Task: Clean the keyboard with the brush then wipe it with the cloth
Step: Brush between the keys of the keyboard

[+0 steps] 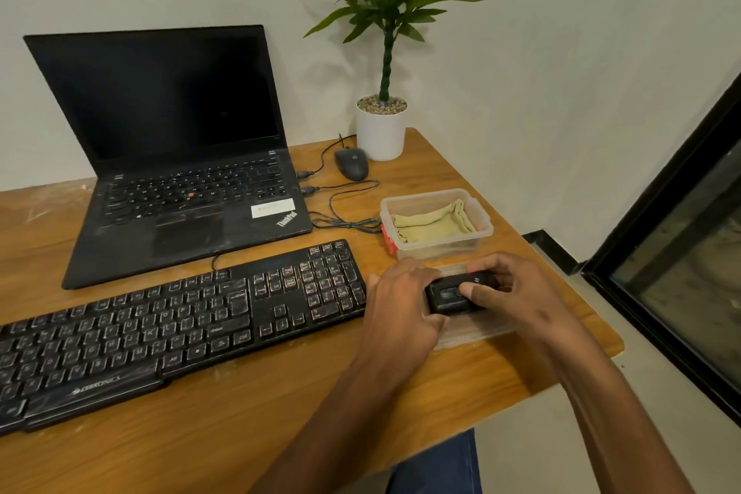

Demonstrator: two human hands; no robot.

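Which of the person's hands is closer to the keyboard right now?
Left. The left hand sits right beside the keyboard, at its right end, gripping the black device. The right hand holds the device's far side, farther from the keyboard.

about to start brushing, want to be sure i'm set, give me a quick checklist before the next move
1. Black brush case gripped by both hands, left hand and right hand: ok.
2. Bristles out and ready: cannot tell, none visible.
3. Keyboard flat on the table, keys unobstructed: ok.
4. Cloth ready in the clear container behind the hands: ok.
5. Keyboard dusty, brushing not yet done: not ok.
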